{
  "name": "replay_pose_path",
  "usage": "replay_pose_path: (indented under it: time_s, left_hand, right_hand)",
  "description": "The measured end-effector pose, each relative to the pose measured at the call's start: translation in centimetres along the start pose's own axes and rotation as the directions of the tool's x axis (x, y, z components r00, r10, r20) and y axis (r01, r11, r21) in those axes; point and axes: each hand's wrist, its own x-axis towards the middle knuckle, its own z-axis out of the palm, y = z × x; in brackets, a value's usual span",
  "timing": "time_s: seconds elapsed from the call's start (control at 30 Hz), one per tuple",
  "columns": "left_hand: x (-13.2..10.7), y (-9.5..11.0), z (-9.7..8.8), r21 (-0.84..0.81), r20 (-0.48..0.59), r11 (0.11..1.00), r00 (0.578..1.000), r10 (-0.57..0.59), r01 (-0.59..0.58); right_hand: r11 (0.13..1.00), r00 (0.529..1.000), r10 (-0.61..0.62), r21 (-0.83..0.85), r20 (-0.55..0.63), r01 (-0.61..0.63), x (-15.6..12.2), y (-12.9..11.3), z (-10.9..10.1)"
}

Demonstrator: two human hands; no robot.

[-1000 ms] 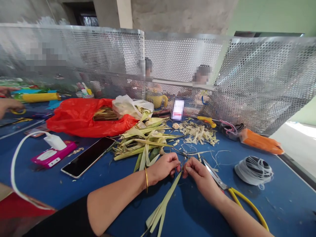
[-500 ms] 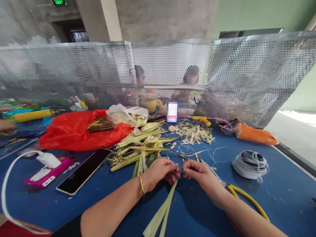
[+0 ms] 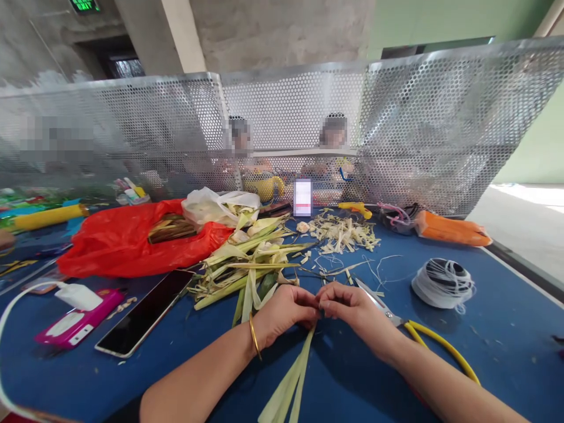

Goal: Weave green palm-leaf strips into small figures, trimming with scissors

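My left hand (image 3: 291, 310), with a gold bangle on its wrist, pinches the top of a pale green corn husk (image 3: 288, 376). The split strips of that husk hang down towards me over the blue table (image 3: 220, 379). Fingertips of my right hand (image 3: 344, 304) are pressed together and touch those of the left. What sits between the right fingers is too small to make out. Scissors with yellow handles (image 3: 434, 339) lie beside and partly under my right forearm. Just beyond my hands spreads a heap of husks (image 3: 247, 264).
White thread is wound on a spool (image 3: 443, 283) at right. Husk shreds (image 3: 343, 231) lie ahead, near an orange packet (image 3: 453, 229). At left are a red plastic bag (image 3: 118, 241), a black phone (image 3: 145, 314) and a pink power bank (image 3: 81, 320). A perforated metal screen (image 3: 295, 111) stands behind; people sit beyond it.
My hands have drawn together, so the fingertips now meet. The right hand has shifted slightly left, and the view has tilted and turned a little.
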Motion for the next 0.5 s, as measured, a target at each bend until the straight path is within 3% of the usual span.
replay_pose_path:
  time_s: [0.13,0.33,0.5]
  left_hand:
    - [0.1,-0.6,0.7,0.068,-0.055,0.996,0.997,0.058,-0.054]
    - [0.3,-0.6,0.3,0.014,-0.04,0.999,0.998,0.048,-0.047]
    - [0.2,-0.5,0.1,0.0,-0.032,1.0,0.999,0.023,-0.023]
  right_hand:
    - [0.998,0.999,-0.043,-0.035,0.03,0.044,0.0,0.0,0.1]
    - [0.976,0.985,-0.133,-0.185,-0.11,0.111,0.6,0.9,-1.2]
    - [0.896,0.984,-0.178,-0.416,-0.021,0.153,0.7,1.6,-1.3]
